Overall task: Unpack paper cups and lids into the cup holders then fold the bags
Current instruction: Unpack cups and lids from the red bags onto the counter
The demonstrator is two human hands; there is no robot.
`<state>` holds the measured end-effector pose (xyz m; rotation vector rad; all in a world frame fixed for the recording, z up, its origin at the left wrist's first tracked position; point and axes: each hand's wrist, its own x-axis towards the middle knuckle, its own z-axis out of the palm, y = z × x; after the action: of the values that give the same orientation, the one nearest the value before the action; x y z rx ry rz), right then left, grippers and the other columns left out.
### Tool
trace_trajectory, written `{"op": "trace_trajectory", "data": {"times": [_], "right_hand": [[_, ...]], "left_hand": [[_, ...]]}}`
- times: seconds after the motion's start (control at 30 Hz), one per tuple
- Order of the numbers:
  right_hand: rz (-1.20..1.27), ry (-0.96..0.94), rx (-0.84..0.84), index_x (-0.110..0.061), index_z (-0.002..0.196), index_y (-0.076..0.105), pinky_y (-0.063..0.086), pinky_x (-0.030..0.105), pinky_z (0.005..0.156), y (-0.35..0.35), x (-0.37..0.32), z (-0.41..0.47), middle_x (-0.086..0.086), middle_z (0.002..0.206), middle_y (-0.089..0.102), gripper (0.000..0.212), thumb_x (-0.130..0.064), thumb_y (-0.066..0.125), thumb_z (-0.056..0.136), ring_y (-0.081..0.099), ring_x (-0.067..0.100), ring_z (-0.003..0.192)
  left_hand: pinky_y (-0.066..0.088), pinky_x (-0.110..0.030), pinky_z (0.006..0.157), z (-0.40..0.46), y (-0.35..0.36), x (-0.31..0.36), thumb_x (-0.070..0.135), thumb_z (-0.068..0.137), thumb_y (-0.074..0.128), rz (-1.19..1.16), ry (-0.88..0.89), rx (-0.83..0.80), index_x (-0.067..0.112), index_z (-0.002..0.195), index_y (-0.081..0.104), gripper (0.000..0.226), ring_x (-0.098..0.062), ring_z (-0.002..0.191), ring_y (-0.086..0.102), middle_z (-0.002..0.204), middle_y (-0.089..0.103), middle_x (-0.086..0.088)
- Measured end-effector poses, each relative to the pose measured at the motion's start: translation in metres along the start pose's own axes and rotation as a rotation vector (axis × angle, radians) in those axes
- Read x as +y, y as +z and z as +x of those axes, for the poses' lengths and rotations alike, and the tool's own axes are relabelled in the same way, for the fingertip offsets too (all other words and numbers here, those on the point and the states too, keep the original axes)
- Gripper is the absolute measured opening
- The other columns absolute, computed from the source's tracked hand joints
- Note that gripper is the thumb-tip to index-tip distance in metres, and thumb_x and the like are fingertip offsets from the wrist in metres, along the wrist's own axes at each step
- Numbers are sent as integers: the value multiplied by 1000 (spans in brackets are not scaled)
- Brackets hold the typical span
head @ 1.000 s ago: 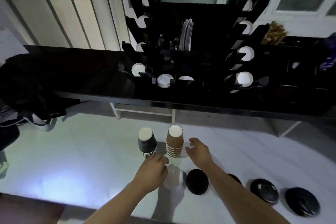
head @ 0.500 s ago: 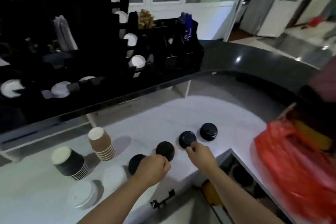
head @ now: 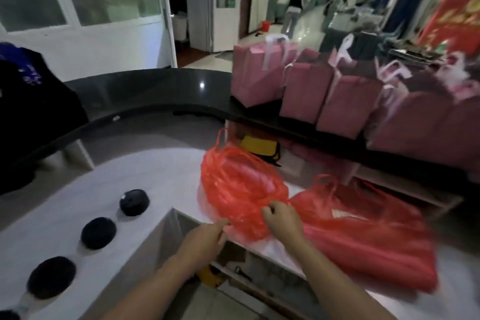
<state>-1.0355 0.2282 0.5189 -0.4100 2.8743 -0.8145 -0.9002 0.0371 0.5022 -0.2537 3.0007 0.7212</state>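
Your left hand (head: 205, 238) and right hand (head: 283, 218) each pinch the crumpled red bag (head: 241, 184) (likely to fold it), black lids (head: 134, 202) lined up left of it on the bench (head: 161, 176).

The crumpled red plastic bag (head: 241, 184) under my fingers is thin film, glossy and creased, half see-through where it bunches. Just right of it, the flatter red plastic bag (head: 368, 236) has the same slick sheen, with smoother folds. Both lie on the white work surface (head: 145, 176), which looks smooth and matt. Left of the crumpled bag, the round black lids (head: 134, 202) look like dull plastic. Behind it, the dark curved countertop (head: 161, 91) is polished and mirror-glossy, and the pink paper gift bags (head: 306, 93) there look matt.
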Motion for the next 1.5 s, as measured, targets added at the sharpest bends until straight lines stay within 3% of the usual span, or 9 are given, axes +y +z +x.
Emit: {"op": "trace_trajectory", "data": {"times": [0.1, 0.27, 0.5, 0.63, 0.83, 1.03, 1.17, 1.3, 1.5], "right_hand": [[19, 72, 60, -20, 64, 43, 34, 35, 59, -45, 69, 10, 6, 69, 61, 28, -34, 52, 87, 60, 34, 76], [-4, 47, 71, -17, 66, 43, 31, 39, 58, -96, 146, 22, -1, 63, 48, 28, -25, 57, 89, 53, 30, 69], [-106, -17, 4, -15, 112, 68, 47, 38, 86, -122, 208, 54, 4, 111, 64, 22, -21, 54, 96, 59, 28, 106], [-195, 109, -141, -20, 108, 65, 46, 35, 76, -123, 228, 58, 8, 112, 68, 22, -25, 48, 95, 64, 31, 104], [-388, 179, -271, -16, 115, 65, 49, 35, 89, -119, 243, 53, 10, 123, 63, 24, -23, 53, 95, 59, 30, 115], [-474, 35, -288, -15, 127, 58, 46, 39, 96, -111, 228, 81, 7, 132, 55, 32, -17, 52, 96, 55, 30, 123], [-477, -85, -421, -17, 139, 50, 42, 38, 100, -96, 222, 103, 8, 141, 50, 52, -30, 61, 91, 51, 31, 127], [-502, -174, -515, -19, 147, 41, 42, 42, 104, -78, 219, 123, 10, 144, 49, 61, -32, 62, 92, 50, 35, 130], [-531, -224, -585, -18, 148, 36, 47, 46, 99, -65, 225, 139, 14, 137, 53, 72, -33, 66, 84, 55, 39, 121]], "left_hand": [[54, -39, 83, 36, 32, 55, 32, 95, 45, 1, 65, -12, 32, 131, 54, 37, -25, 101, 66, 109, 71, -3], [49, -37, 72, 77, 64, 126, 25, 94, 47, 36, 169, -56, 26, 119, 59, 28, -27, 93, 66, 99, 70, -4], [41, -30, 64, 113, 80, 172, 32, 97, 39, 32, 280, -50, 36, 129, 56, 37, -18, 85, 61, 105, 65, 2], [49, -33, 82, 145, 91, 188, 29, 96, 40, 82, 451, -41, 28, 125, 61, 35, -17, 104, 58, 113, 63, 7], [44, -39, 106, 193, 118, 218, 27, 93, 47, 159, 751, -129, 20, 126, 68, 40, -24, 123, 56, 131, 64, 0], [0, -55, 122, 214, 133, 216, 40, 100, 29, 525, 733, -271, 19, 130, 61, 49, -30, 142, 32, 139, 55, -3], [17, -59, 120, 213, 121, 205, 43, 97, 33, 553, 686, -207, 19, 127, 66, 51, -37, 123, 51, 133, 61, -5], [55, -51, 93, 207, 106, 197, 50, 77, 63, 621, 569, -156, 28, 80, 79, 27, -22, 82, 67, 81, 71, 7], [59, -42, 77, 206, 102, 185, 53, 72, 68, 634, 428, -72, 33, 74, 76, 22, -21, 75, 65, 72, 70, 12]]}}
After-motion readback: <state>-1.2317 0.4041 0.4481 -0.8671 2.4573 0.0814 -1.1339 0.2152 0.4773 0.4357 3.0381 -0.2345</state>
